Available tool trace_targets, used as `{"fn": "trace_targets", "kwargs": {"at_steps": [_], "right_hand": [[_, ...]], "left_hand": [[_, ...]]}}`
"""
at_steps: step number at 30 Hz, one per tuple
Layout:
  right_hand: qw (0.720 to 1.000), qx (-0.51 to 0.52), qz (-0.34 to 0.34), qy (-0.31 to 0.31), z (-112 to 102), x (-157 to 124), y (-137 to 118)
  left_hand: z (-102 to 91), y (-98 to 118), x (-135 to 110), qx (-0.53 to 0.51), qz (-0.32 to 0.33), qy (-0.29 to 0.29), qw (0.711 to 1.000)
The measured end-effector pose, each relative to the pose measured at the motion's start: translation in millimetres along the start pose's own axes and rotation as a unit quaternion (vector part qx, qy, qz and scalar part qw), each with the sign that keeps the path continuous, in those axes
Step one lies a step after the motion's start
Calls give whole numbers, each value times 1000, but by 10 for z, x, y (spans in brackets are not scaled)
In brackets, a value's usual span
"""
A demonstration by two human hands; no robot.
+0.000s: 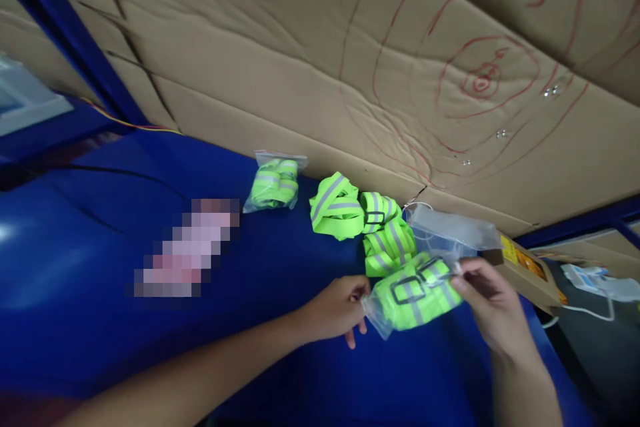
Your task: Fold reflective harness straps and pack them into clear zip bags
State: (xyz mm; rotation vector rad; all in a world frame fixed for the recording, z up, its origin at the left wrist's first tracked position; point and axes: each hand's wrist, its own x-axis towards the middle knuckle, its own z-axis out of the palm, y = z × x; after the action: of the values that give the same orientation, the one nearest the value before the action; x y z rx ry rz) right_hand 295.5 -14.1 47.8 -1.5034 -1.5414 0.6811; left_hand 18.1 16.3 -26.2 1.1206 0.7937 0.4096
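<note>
Neon-green item in hand: a folded reflective strap with grey bands and black buckles, packed in a clear plastic bag [413, 293], held low over the glossy blue table [350, 387] between both hands.
Left hand [335, 310]: thumb and fingers pinched together on the bag's lower left corner.
Right hand [493, 303]: fingertips pinching the bag's upper right end.
Loose straps [360, 220]: a heap of the same neon-green webbing, just behind the held bag.
Sealed packet [274, 183]: another bagged strap, apart to the left, near the wall.
Empty clear bags [450, 233]: lying just right of the heap.
Yellow-brown box [530, 270]: beyond the right hand.
Backdrop: tan cardboard sheet [300, 47] marked with red lines.
</note>
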Motion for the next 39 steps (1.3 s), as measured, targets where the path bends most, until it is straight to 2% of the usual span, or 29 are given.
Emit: {"fn": "trace_targets", "kwargs": {"at_steps": [2, 3, 5, 6, 8, 10, 11, 14, 16, 18, 19, 21, 22, 25, 27, 29, 32, 34, 39], "right_hand": [[991, 1, -62, 120, -19, 101, -287], [978, -10, -105, 182, -15, 176, -453], [927, -34, -204, 313, 17, 366, -784], [911, -58, -240, 330, 41, 473, -931], [905, -147, -284, 279, 87, 680, -1162], [902, -240, -299, 200, 114, 841, -1315], [893, -252, -307, 211, 119, 893, -1373], [864, -226, -336, 299, 116, 965, -1503], [870, -242, -326, 280, 90, 1005, -1525], [885, -264, -293, 246, 7, 1093, -1444], [889, -272, -274, 249, -63, 1156, -1356], [876, -290, -237, 305, -248, 1286, -1098], [868, -329, -197, 316, -346, 1338, -943], [871, -400, -127, 254, -521, 1369, -507], [857, -438, -123, 243, -467, 1287, -323], [843, -463, -143, 235, -293, 1173, -236], [835, -499, -191, 134, 22, 1057, -142], [826, -525, -196, 59, 166, 1038, 10], [853, -495, -166, 5, 277, 982, 649]], "left_hand": [[-8, 24, 11, -17, -8, -15, 1000], [-10, 34, 9, -16, -8, -19, 1000], [-9, 46, -3, -2, -4, -24, 1000], [-7, 45, -10, 6, -1, -25, 1000], [-3, 29, -17, 20, 5, -31, 999], [-2, 2, -13, 33, 10, -37, 999], [-1, -13, -8, 39, 13, -38, 998], [5, -40, -7, 59, 21, -37, 997], [17, -37, -28, 73, 25, -36, 996], [34, -16, -64, 87, 31, -32, 995], [44, -2, -83, 93, 37, -30, 995], [63, 25, -117, 104, 50, -26, 993], [72, 34, -130, 109, 56, -26, 992], [97, 45, -154, 124, 61, -19, 990], [108, 47, -164, 132, 59, -9, 989], [112, 51, -173, 139, 61, -3, 988], [102, 67, -177, 148, 66, -3, 987], [90, 78, -176, 154, 66, -7, 986], [76, 91, -178, 167, 55, -11, 984]]}}
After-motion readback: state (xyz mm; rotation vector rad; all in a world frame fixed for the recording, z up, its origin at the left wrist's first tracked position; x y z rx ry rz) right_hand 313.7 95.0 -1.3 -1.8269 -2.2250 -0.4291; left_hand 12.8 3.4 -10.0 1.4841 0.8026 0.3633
